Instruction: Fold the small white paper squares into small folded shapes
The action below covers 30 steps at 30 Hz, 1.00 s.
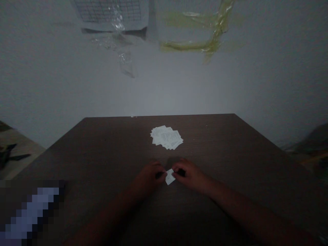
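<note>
A small white slip of paper [170,177] with faint print is held between my two hands, just over the near middle of the table. My left hand [154,174] pinches its left edge between thumb and fingers. On the opposite edge, my right hand [187,172] grips it in the same way, thumb against fingertips. Beyond my hands lies a loose, overlapping pile of printed white papers [166,137], spread flat on the dark wood table. The writing is too small to read.
The dark brown table [123,136] meets a grey wall [164,85] at its far edge. Yellowish tape [189,46] and a sheet with a grid [110,10] are stuck on the wall. A pixelated bluish patch [33,212] covers the lower left corner.
</note>
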### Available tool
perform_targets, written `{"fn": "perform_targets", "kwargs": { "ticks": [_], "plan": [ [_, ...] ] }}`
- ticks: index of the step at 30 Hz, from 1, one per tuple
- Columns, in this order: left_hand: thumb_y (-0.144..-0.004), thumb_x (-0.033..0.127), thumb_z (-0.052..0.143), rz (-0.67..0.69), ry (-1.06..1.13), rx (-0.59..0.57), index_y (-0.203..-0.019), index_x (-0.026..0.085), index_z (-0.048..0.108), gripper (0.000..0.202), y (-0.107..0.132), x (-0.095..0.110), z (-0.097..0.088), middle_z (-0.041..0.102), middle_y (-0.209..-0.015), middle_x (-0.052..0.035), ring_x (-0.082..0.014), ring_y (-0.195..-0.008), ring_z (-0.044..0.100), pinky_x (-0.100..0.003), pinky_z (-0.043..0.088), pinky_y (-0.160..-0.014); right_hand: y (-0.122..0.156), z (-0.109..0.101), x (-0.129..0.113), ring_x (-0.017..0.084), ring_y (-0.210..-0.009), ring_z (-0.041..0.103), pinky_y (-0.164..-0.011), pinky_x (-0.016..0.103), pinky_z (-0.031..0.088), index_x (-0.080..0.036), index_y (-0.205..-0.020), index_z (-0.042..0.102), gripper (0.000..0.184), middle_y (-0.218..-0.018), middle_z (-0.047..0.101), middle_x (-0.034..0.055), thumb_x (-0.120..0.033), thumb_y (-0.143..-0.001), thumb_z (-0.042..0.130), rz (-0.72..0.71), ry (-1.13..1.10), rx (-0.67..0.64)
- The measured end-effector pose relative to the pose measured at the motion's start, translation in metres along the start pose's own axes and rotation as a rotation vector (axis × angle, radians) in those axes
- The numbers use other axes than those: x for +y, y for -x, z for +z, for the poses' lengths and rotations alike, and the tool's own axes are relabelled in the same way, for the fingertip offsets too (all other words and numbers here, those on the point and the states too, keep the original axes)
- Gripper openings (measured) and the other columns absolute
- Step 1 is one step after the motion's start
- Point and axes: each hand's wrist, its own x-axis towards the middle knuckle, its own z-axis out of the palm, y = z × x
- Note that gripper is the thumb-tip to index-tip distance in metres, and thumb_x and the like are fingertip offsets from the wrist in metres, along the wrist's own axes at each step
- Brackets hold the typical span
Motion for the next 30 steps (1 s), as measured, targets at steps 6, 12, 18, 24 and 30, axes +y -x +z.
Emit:
{"fn": "perform_targets", "kwargs": {
  "ticks": [6, 12, 18, 24, 30],
  "plan": [
    [-0.112, 0.018, 0.074, 0.026, -0.047, 0.006, -0.112, 0.023, 0.090, 0.016, 0.000, -0.003, 0.005, 0.089, -0.126, -0.0101, -0.0346, -0.124, 0.083, -0.046, 0.069, -0.114, -0.002, 0.005, 0.002, 0.027, -0.100, 0.080, -0.104, 0.045, 0.062, -0.027, -0.111, 0.085, 0.011, -0.105, 0.088, 0.0027, -0.019, -0.109, 0.091, -0.052, 0.018, 0.010],
    [-0.109, 0.013, 0.078, 0.012, -0.009, -0.030, -0.116, 0.024, 0.090, 0.018, -0.004, -0.006, 0.007, 0.087, -0.118, -0.0062, -0.0306, -0.114, 0.083, -0.043, 0.066, -0.109, -0.003, 0.008, 0.009, 0.029, -0.106, 0.080, -0.114, 0.050, 0.059, -0.024, -0.113, 0.087, 0.008, -0.105, 0.089, 0.0063, -0.017, -0.112, 0.089, -0.128, 0.081, -0.020],
    [-0.111, 0.012, 0.080, 0.123, -0.038, -0.096, -0.116, 0.027, 0.091, 0.020, 0.001, -0.007, -0.003, 0.089, -0.124, -0.0047, -0.0296, -0.121, 0.083, -0.043, 0.063, -0.115, 0.000, 0.006, 0.015, 0.029, -0.111, 0.079, -0.112, 0.048, 0.060, -0.027, -0.119, 0.090, 0.014, -0.110, 0.088, 0.0062, -0.015, -0.117, 0.082, -0.325, 0.234, -0.032],
    [-0.110, 0.008, 0.082, 0.166, -0.145, -0.132, -0.117, 0.025, 0.091, 0.020, 0.006, -0.004, -0.004, 0.088, -0.125, -0.0065, -0.0315, -0.123, 0.082, -0.044, 0.061, -0.116, 0.005, -0.001, 0.018, 0.028, -0.112, 0.080, -0.114, 0.049, 0.062, -0.027, -0.126, 0.092, 0.019, -0.116, 0.089, 0.0069, -0.017, -0.120, 0.078, -0.447, 0.258, -0.070],
    [-0.116, 0.009, 0.076, 0.239, -0.121, -0.128, -0.112, 0.023, 0.088, 0.019, 0.005, -0.012, 0.002, 0.086, -0.125, -0.0056, -0.0286, -0.118, 0.079, -0.038, 0.061, -0.112, 0.003, -0.008, 0.020, 0.028, -0.114, 0.082, -0.110, 0.048, 0.065, -0.025, -0.132, 0.092, 0.020, -0.120, 0.093, 0.0077, -0.017, -0.119, 0.079, -0.542, 0.237, -0.067]
  ]
}}
